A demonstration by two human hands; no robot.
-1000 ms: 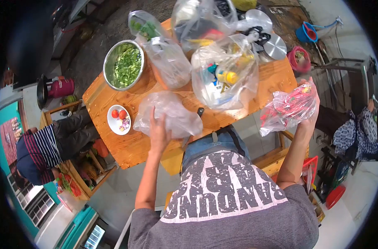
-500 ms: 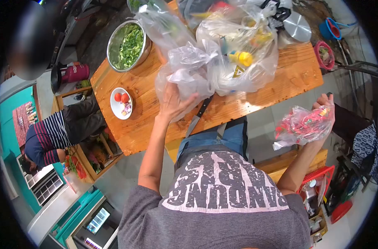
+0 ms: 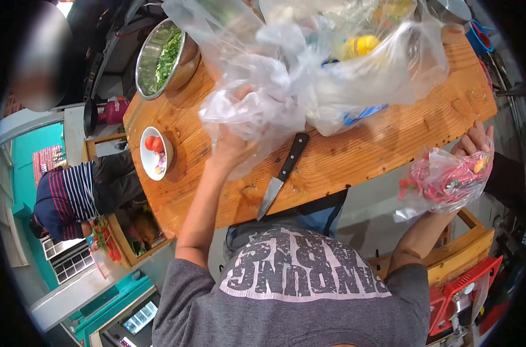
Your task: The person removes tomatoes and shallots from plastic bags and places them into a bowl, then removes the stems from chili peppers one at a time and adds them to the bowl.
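My left hand (image 3: 234,149) is at a thin see-through plastic bag (image 3: 257,87) on the wooden table (image 3: 355,153). Its fingers are wrapped in the crumpled film and only partly show through it. In my right hand (image 3: 478,141), off the table's right edge, is a small plastic bag of red chillies (image 3: 445,179), gripped with bent fingers. A knife (image 3: 283,173) with a black handle lies near the front edge, its blade pointing toward me. Beside the left hand's bag sits a large plastic bag (image 3: 384,69) with a yellow-capped item inside.
A steel bowl of chopped greens (image 3: 169,61) stands at the back left. Nearer is a white bowl (image 3: 166,162) with tomatoes and small shallots. Another person (image 3: 66,194) bends over at the far left. A red rack (image 3: 465,295) is at the lower right.
My left hand has gone deeper into the film of the plastic bag. The right hand, still holding the chilli bag, has come closer to the table's edge. The view has shifted.
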